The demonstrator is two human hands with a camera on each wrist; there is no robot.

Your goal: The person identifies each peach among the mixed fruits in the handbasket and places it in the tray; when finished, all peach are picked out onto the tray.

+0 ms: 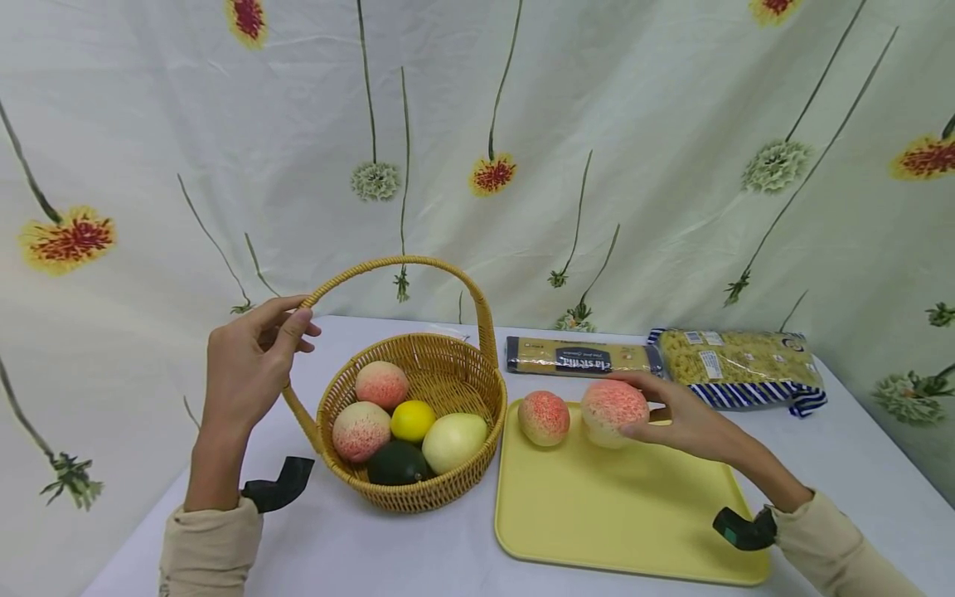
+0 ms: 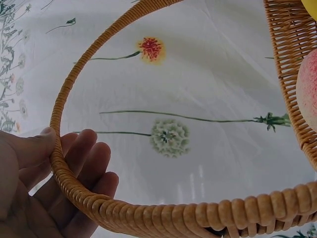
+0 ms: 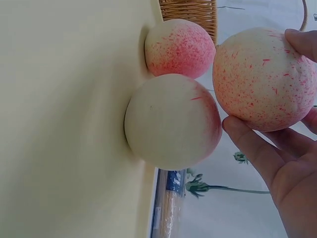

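Note:
My left hand (image 1: 249, 369) holds the handle (image 2: 69, 94) of a wicker basket (image 1: 406, 497), thumb on one side and curled fingers on the other. Inside the basket lie two peaches (image 1: 361, 431), a lemon (image 1: 413, 420), a dark green avocado-like fruit (image 1: 397, 463) and a pale yellow-green fruit (image 1: 454, 443). On the right, my right hand (image 1: 682, 421) grips a peach (image 3: 265, 79) between thumb and fingers, raised above the yellow tray (image 1: 612, 522). Two more peaches rest on that tray: one (image 1: 544, 418) near the basket, another (image 3: 171, 121) beneath the held peach, partly hidden in the head view.
Behind the tray lies a flat pack of long pasta (image 1: 582, 357). Beside it is a bag of short pasta (image 1: 739, 365) with blue-striped edges. A flower-printed cloth (image 1: 448, 124) hangs behind the white table (image 1: 358, 555). The basket stands close to the tray's left edge.

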